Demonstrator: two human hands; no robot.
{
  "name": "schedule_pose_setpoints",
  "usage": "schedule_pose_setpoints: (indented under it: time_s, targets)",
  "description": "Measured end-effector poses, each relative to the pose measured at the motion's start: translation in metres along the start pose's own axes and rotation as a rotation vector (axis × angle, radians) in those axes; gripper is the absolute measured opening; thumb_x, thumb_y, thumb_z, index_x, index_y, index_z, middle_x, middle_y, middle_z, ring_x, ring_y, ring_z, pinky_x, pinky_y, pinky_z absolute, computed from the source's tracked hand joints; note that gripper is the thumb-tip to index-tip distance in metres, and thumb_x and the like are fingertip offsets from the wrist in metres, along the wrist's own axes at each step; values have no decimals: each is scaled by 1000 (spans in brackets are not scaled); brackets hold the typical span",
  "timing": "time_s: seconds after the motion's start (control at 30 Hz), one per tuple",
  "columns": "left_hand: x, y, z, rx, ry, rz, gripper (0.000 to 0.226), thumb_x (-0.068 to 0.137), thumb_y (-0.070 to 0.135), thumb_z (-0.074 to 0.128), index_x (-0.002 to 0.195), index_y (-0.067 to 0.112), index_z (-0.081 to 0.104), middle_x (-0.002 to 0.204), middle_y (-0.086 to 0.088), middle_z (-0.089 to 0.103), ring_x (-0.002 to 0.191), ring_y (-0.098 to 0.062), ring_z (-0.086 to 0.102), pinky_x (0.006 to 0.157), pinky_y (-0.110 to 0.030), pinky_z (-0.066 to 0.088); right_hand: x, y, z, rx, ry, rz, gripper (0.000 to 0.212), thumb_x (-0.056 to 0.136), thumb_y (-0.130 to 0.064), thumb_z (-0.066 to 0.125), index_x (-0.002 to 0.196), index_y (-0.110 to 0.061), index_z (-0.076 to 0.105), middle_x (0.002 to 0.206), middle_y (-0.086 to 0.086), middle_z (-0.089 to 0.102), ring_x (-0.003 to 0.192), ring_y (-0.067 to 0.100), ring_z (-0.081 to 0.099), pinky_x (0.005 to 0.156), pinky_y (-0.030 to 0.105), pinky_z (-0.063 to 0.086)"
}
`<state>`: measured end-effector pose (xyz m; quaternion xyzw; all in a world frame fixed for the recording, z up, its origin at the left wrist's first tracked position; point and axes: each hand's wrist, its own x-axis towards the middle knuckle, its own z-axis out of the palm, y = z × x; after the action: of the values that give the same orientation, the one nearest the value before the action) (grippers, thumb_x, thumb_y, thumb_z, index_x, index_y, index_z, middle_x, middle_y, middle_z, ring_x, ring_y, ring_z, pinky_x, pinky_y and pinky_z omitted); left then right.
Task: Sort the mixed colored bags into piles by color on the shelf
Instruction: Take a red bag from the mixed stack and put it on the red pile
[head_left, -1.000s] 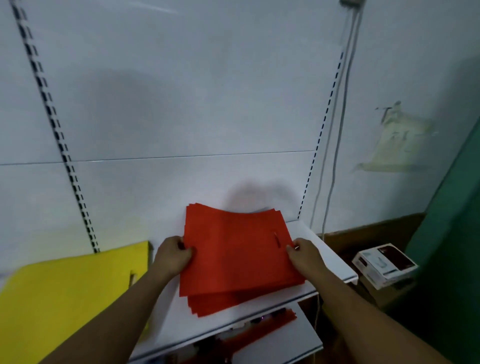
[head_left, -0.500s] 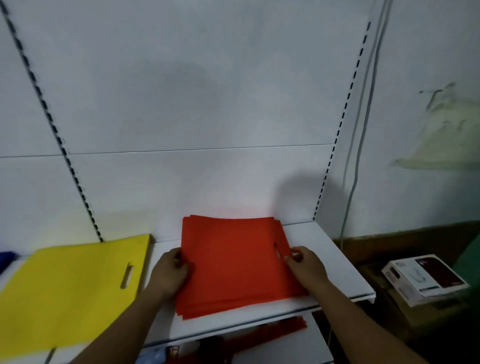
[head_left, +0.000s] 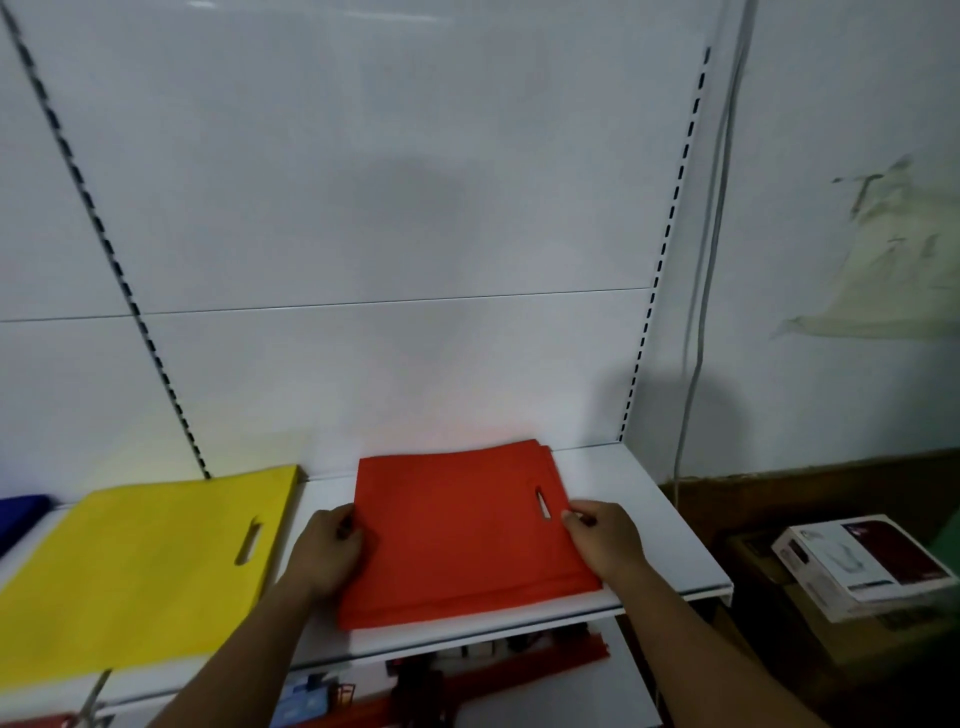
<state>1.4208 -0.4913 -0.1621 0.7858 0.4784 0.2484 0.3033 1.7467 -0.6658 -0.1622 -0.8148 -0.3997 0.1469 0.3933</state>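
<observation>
A stack of red bags (head_left: 457, 530) lies flat on the white shelf (head_left: 649, 499), its handle slot near the right edge. My left hand (head_left: 327, 551) grips the stack's left edge. My right hand (head_left: 605, 538) holds the right edge, fingers pinched beside the slot. A pile of yellow bags (head_left: 135, 577) lies flat to the left on the same shelf. A blue bag (head_left: 18, 517) shows at the far left edge, mostly cut off.
The shelf backs onto a white panel wall with slotted uprights (head_left: 652, 291). A lower shelf (head_left: 519, 696) holds red items and small packages. A white and dark red box (head_left: 862, 566) sits on cartons to the right. A cable (head_left: 698, 312) hangs down the wall.
The red stack, lifted and tilted a second ago, now lies flat and squared on the shelf. Both hands stay on its edges. The view has shifted closer and left.
</observation>
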Motion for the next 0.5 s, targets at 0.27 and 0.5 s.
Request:
schedule_pose_setpoints:
  time_s: [0.27,0.5]
  targets:
    - [11,-6,1,2,-61,17,29,100,34,52,84,16,69,71,-1,71,61,-16,67,61,-41,54,3,3,3,-101,-19,-55,30,103,-26,49,100,-16,77,86,-1,71,76,12,63,74,30,53]
    - [16,-12,7,22,-43,5,33,94,44,53,83,16,65,73,-1,70,63,-17,67,63,-44,55,6,1,-1,-126,-95,-15,35,106,-28,42,128,-13,65,120,8,68,106,23,63,89,28,46]
